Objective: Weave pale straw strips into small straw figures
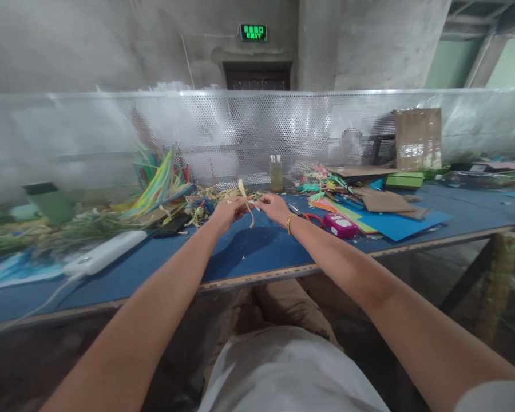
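Observation:
Over the blue tabletop, my left hand (230,213) is closed in a pinch on a pale yellow dried-leaf strip (242,190). One end of the strip sticks up above the fingers and a thin curled end hangs below them. Close beside it, my right hand (274,208), with a gold bracelet (289,223) at the wrist, pinches at a small whitish piece (252,204) between the two hands. Whether this piece is part of the strip, I cannot tell. Red-handled scissors (314,220) lie to the right of my right hand.
Left on the blue table (257,252) are a white power strip (105,252), dried plant material and colored stems (158,183). A clear bottle (276,173) stands behind my hands. To the right lie a magenta box (340,225), blue sheets (405,224) and cardboard (386,201). A perforated metal panel (257,126) borders the back.

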{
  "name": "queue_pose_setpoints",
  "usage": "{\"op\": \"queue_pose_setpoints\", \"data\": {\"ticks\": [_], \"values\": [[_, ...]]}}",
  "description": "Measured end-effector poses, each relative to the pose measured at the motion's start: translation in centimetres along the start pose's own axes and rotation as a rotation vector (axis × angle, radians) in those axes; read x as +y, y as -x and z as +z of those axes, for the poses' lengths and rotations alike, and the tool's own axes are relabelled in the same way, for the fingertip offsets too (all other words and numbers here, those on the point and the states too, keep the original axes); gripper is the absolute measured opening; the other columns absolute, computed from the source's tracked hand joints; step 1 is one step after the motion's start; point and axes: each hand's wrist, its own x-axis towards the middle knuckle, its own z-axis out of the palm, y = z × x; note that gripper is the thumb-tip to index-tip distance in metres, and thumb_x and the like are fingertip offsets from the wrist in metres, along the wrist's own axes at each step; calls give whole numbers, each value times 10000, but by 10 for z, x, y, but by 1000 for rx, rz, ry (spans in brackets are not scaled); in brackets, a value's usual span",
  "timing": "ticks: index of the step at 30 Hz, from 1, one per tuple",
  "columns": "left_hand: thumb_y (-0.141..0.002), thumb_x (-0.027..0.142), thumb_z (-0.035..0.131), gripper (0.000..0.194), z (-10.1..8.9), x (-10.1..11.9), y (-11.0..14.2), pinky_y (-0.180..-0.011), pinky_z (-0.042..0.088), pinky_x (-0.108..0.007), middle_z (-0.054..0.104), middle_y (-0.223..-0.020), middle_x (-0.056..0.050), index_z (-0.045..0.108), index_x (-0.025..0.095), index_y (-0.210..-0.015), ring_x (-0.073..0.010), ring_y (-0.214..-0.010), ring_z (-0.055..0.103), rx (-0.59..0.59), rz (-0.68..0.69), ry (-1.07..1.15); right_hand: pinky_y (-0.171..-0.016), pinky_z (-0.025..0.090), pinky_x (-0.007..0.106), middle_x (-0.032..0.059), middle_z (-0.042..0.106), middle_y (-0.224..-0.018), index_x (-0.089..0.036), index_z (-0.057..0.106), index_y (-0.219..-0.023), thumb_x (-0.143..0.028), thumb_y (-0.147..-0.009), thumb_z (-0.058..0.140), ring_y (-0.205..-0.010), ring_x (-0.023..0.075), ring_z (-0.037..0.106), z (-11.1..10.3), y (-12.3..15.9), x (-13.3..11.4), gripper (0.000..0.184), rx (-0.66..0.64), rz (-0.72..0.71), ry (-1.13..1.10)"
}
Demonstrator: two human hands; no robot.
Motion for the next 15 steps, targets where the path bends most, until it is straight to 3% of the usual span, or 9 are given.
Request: {"op": "queue_pose_setpoints", "data": {"ticks": [11, 15], "values": [[-632, 240, 718, 148, 0, -1, -3, -529, 393, -221, 665, -666, -51, 666, 137, -727, -113, -562, 545, -1, 64, -72, -684, 443, 248, 25, 671, -778, -171, 642, -779, -365, -793, 627, -724, 136, 600, 2, -2, 4, 196, -52, 28, -22], [-634, 207, 699, 140, -3, -1, -6, -547, 409, -230, 652, -630, -40, 677, 134, -752, -122, -564, 557, 49, 82, -52, -645, 430, 244, 18, 666, -740, -167, 645, -768, -381, -797, 623, -677, 132, 585, 2, -1, 4, 217, -80, 39, -12]]}}
